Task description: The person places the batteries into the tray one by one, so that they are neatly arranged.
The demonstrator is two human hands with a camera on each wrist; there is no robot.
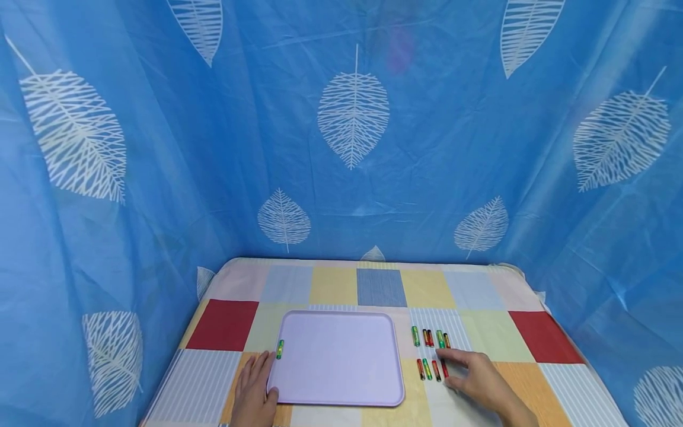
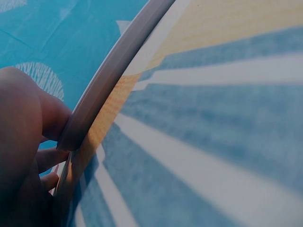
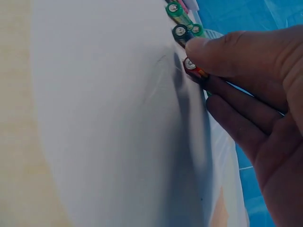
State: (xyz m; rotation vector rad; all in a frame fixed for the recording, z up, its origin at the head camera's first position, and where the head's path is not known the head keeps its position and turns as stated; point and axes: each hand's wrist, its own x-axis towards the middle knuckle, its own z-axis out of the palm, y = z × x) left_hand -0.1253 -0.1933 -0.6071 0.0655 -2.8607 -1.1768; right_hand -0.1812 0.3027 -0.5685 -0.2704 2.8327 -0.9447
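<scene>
My left hand (image 1: 255,388) lies along the left edge of a pale lilac tray (image 1: 341,356), its fingers fairly straight and the thumb at the rim's near corner. In the left wrist view the thumb touches the tray rim (image 2: 102,80). One green battery (image 1: 280,349) lies inside the tray by its left rim. Right of the tray, my right hand (image 1: 482,376) pinches a red battery (image 3: 193,66) between thumb and fingers, low over the cloth. Close to it lie other batteries in two short rows, including a green battery (image 1: 427,369) and a red battery (image 1: 421,369).
A patchwork cloth (image 1: 224,324) covers the table. The back row of batteries holds a green battery (image 1: 415,336) and several more, red-and-black and green. Blue curtains (image 1: 416,178) with white leaf prints hang around the back and sides.
</scene>
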